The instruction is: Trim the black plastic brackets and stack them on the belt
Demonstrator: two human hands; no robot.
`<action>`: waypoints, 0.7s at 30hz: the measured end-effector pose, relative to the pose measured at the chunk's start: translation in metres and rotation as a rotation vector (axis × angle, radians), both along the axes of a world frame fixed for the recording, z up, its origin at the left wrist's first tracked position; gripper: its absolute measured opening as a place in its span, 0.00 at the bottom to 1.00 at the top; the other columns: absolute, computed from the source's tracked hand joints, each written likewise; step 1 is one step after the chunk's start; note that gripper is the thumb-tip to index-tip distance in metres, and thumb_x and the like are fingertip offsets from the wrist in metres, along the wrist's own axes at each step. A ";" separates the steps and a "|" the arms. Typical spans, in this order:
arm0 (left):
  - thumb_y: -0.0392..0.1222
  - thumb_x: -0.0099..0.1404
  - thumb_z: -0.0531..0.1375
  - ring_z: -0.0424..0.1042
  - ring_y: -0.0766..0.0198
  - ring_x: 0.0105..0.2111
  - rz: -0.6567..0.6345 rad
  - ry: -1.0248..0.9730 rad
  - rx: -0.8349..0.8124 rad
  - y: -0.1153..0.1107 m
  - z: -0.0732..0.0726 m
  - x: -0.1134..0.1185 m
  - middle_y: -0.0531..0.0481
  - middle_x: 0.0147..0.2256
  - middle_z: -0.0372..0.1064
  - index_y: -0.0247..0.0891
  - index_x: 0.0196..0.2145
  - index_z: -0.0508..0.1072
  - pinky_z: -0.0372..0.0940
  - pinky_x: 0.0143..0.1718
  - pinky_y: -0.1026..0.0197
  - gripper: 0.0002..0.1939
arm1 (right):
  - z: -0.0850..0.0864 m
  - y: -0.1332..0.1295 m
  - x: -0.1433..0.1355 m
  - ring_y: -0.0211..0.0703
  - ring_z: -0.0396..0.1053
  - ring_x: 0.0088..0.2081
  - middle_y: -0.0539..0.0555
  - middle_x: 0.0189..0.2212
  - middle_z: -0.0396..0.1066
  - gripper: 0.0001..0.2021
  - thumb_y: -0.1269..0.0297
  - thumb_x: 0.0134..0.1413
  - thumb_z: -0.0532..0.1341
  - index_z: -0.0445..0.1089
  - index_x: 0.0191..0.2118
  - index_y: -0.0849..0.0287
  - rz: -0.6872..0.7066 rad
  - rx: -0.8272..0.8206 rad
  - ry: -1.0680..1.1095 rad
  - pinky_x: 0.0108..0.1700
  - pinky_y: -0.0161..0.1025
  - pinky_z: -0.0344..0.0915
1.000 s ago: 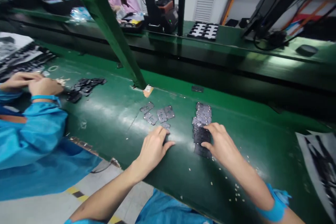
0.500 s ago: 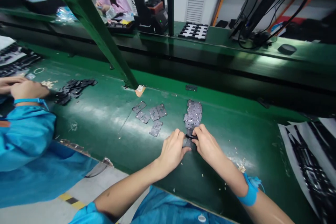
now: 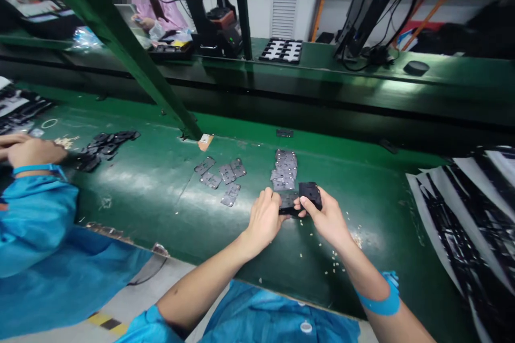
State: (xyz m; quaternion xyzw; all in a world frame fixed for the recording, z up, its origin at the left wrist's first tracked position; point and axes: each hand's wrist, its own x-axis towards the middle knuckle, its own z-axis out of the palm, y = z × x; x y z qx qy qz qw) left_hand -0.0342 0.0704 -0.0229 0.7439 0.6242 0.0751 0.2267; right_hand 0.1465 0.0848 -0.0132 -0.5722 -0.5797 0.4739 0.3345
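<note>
My left hand (image 3: 262, 221) is closed on the left end of a dark flat plastic part (image 3: 288, 201), low over the green bench; whether more parts lie under it I cannot tell. My right hand (image 3: 330, 218) grips a black rectangular plastic plate (image 3: 310, 193) between thumb and fingers, right beside that part. Just beyond my hands lies an overlapping row of grey plastic plates (image 3: 285, 167). Several similar loose plates (image 3: 227, 172) are spread to the left of it. One more dark plate (image 3: 285, 133) rests farther back.
Tiny pale bits (image 3: 333, 265) are scattered right of my hands. White sheets with black strips (image 3: 446, 225) lie at far right. A slanted green post (image 3: 140, 69) meets the bench. At left, a co-worker's hand (image 3: 38, 153) is near a pile of black parts (image 3: 107, 144).
My right hand has turned and moved slightly right, so its black plate now shows its broad face instead of its edge. My left hand stays gripping. The view has shifted a little.
</note>
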 end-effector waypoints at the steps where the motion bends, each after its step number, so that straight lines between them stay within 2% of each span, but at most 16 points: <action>1: 0.38 0.69 0.70 0.73 0.48 0.52 -0.016 0.002 -0.005 0.001 0.000 0.000 0.42 0.49 0.70 0.39 0.43 0.70 0.69 0.51 0.51 0.11 | -0.002 -0.003 0.004 0.46 0.79 0.29 0.60 0.36 0.82 0.17 0.47 0.64 0.59 0.67 0.45 0.58 -0.025 -0.003 0.026 0.35 0.44 0.78; 4: 0.35 0.72 0.64 0.75 0.49 0.50 -0.057 0.006 -0.012 0.001 0.006 -0.002 0.42 0.46 0.73 0.40 0.40 0.70 0.69 0.49 0.53 0.05 | -0.007 -0.015 0.010 0.45 0.77 0.26 0.59 0.31 0.80 0.17 0.48 0.64 0.59 0.67 0.41 0.58 -0.069 -0.001 0.070 0.32 0.43 0.77; 6: 0.34 0.75 0.59 0.78 0.48 0.46 -0.085 0.006 -0.016 0.000 0.015 -0.005 0.41 0.45 0.74 0.40 0.40 0.70 0.70 0.45 0.53 0.04 | -0.004 -0.023 0.011 0.45 0.76 0.25 0.57 0.29 0.79 0.13 0.52 0.65 0.58 0.68 0.42 0.59 -0.070 0.019 0.077 0.31 0.43 0.76; 7: 0.33 0.75 0.58 0.78 0.48 0.44 -0.109 0.002 -0.020 -0.001 0.020 -0.006 0.41 0.44 0.75 0.40 0.40 0.70 0.69 0.43 0.53 0.05 | 0.001 -0.027 0.011 0.45 0.76 0.28 0.57 0.31 0.79 0.11 0.56 0.65 0.59 0.69 0.42 0.59 -0.063 0.039 0.073 0.34 0.43 0.76; 9: 0.31 0.73 0.57 0.79 0.49 0.40 -0.192 -0.016 -0.028 0.001 0.032 -0.006 0.43 0.41 0.77 0.42 0.39 0.70 0.68 0.40 0.54 0.07 | 0.014 -0.036 0.012 0.48 0.78 0.39 0.58 0.39 0.80 0.06 0.65 0.62 0.61 0.72 0.44 0.58 -0.035 0.094 0.058 0.45 0.45 0.75; 10: 0.30 0.71 0.56 0.79 0.50 0.39 -0.243 -0.039 -0.029 0.003 0.039 -0.005 0.45 0.38 0.77 0.42 0.38 0.70 0.68 0.39 0.55 0.08 | 0.022 -0.041 0.013 0.49 0.78 0.45 0.58 0.43 0.80 0.07 0.69 0.59 0.63 0.73 0.44 0.57 -0.014 0.122 0.048 0.50 0.46 0.73; 12: 0.28 0.66 0.56 0.78 0.53 0.36 -0.339 -0.142 -0.037 0.011 0.053 0.002 0.48 0.35 0.76 0.43 0.35 0.70 0.67 0.38 0.57 0.10 | 0.038 -0.052 0.017 0.48 0.76 0.46 0.55 0.43 0.78 0.10 0.74 0.56 0.65 0.75 0.42 0.56 0.012 0.158 0.026 0.52 0.43 0.70; 14: 0.31 0.63 0.57 0.75 0.55 0.33 -0.383 -0.297 -0.095 0.020 0.068 0.016 0.51 0.31 0.74 0.43 0.32 0.71 0.66 0.36 0.58 0.08 | 0.053 -0.063 0.026 0.46 0.74 0.40 0.51 0.36 0.76 0.06 0.74 0.56 0.65 0.74 0.38 0.56 -0.016 0.175 0.005 0.45 0.40 0.69; 16: 0.41 0.65 0.60 0.74 0.56 0.31 -0.383 -0.483 -0.212 0.028 0.086 0.036 0.51 0.29 0.74 0.43 0.30 0.73 0.66 0.34 0.59 0.05 | 0.066 -0.075 0.039 0.44 0.71 0.36 0.50 0.33 0.73 0.04 0.72 0.59 0.65 0.71 0.35 0.56 -0.102 0.197 -0.011 0.40 0.38 0.66; 18: 0.51 0.66 0.63 0.75 0.54 0.33 -0.415 -0.635 -0.345 0.037 0.106 0.059 0.49 0.31 0.76 0.42 0.31 0.76 0.69 0.36 0.58 0.12 | 0.080 -0.089 0.055 0.43 0.70 0.36 0.49 0.33 0.71 0.03 0.69 0.61 0.64 0.71 0.34 0.56 -0.213 0.216 0.046 0.40 0.38 0.65; 20: 0.56 0.67 0.63 0.75 0.53 0.36 -0.501 -0.716 -0.411 0.047 0.126 0.087 0.47 0.33 0.79 0.41 0.33 0.79 0.70 0.40 0.57 0.16 | 0.094 -0.107 0.075 0.42 0.71 0.36 0.50 0.36 0.71 0.02 0.65 0.63 0.64 0.72 0.40 0.56 -0.300 0.210 0.211 0.40 0.38 0.67; 21: 0.56 0.69 0.62 0.75 0.53 0.37 -0.555 -0.726 -0.404 0.055 0.136 0.103 0.47 0.34 0.79 0.41 0.34 0.80 0.70 0.41 0.57 0.17 | 0.101 -0.117 0.087 0.41 0.72 0.35 0.51 0.39 0.71 0.05 0.62 0.64 0.64 0.72 0.42 0.57 -0.331 0.210 0.303 0.40 0.38 0.69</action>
